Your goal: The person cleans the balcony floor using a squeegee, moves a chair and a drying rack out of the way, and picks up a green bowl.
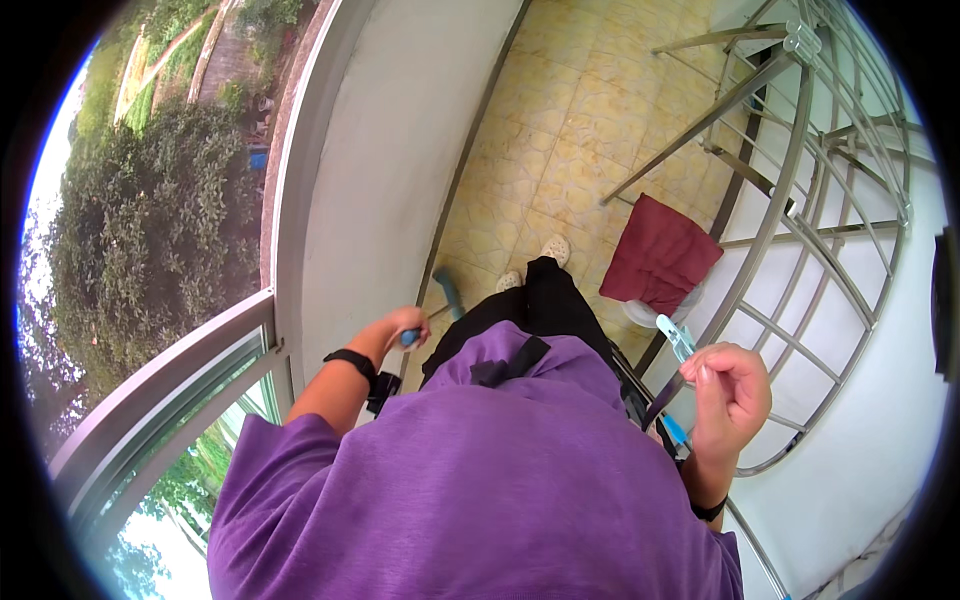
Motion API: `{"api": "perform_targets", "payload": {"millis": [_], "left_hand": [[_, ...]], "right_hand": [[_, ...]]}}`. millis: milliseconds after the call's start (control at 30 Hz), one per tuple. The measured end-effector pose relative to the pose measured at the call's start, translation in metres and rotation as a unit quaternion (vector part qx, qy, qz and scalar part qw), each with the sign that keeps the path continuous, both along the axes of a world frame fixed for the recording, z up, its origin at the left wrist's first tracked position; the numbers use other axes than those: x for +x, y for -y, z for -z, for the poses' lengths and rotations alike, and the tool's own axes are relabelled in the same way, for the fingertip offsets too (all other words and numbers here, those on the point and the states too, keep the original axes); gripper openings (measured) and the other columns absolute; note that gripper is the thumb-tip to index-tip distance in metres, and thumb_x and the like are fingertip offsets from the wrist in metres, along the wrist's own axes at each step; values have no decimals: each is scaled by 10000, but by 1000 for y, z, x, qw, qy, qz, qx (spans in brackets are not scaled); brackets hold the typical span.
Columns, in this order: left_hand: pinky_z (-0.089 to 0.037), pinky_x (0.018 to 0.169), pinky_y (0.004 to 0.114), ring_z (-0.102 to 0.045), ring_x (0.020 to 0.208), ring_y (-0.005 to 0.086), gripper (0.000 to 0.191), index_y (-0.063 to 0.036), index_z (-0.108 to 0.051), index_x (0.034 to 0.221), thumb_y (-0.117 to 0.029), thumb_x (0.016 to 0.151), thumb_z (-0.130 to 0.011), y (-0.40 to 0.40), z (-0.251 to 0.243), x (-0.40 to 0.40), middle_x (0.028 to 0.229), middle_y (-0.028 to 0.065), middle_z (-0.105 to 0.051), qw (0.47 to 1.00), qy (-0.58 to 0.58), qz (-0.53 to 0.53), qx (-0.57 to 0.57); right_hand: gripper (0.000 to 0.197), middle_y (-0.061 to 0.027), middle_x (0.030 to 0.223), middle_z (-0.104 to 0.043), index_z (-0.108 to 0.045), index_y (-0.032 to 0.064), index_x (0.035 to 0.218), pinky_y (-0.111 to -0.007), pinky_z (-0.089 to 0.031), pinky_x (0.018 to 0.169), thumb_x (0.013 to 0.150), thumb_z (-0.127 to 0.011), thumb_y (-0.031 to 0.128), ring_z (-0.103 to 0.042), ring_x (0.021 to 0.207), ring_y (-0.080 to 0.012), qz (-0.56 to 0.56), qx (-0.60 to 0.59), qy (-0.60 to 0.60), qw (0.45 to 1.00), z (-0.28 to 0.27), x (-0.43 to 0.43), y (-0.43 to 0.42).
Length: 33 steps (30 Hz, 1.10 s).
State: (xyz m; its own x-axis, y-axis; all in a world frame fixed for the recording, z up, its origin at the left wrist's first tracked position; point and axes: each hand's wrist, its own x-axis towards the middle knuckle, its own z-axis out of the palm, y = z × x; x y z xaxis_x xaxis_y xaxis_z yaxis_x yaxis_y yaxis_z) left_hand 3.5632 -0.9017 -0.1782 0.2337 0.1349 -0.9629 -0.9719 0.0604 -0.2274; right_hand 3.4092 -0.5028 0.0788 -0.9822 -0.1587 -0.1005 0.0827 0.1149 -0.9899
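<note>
My left hand (409, 328) is closed around the blue handle (409, 337) of a tool with a thin rod. At the rod's far end is a teal, cylinder-shaped head (448, 292), slightly blurred, near the foot of the wall; it looks like a roller. On the other side of my body, my right hand (729, 394) pinches a light blue plastic clothes peg (676, 339) between thumb and fingers. The peg points up and to the left, in front of the metal rack.
A folding metal drying rack (780, 165) leans along the right wall. Beside its foot, a dark red cushion (660, 255) lies on a whitish object (641, 313). Yellow patterned tiles (555, 142) cover the floor. A low wall (390, 127) and sliding window frame (172, 367) border my left.
</note>
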Motion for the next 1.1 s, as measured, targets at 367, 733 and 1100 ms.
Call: {"api": "perform_targets", "payload": {"millis": [367,733,1100], "left_hand": [[-342,357,227,-409,432,113,120,-17,-393,834,15,721,-421,-37,51,-263,536,32,-400,933,-281,-214,65],[-354,370,272,-427,442,126,537,68,-296,1229,63,716,-452,-37,-99,-202,561,45,-396,942,-316,-88,-67],[-316,328,305,-402,368,196,109,17,-443,603,9,707,-409,-52,25,-354,487,101,-421,963,-248,-82,65]], "right_hand": [[72,-110,715,-534,-479,-35,834,-244,-429,615,764,-480,-51,-522,647,-141,38,60,33,997,-3,0,10],[56,-101,698,-544,-503,-43,805,-231,-425,592,750,-505,-56,-523,626,-133,99,79,-28,992,-31,7,65],[62,-88,674,-558,-525,-30,784,-228,-422,579,729,-531,-59,-540,617,-126,272,166,9,948,-46,32,78]]}}
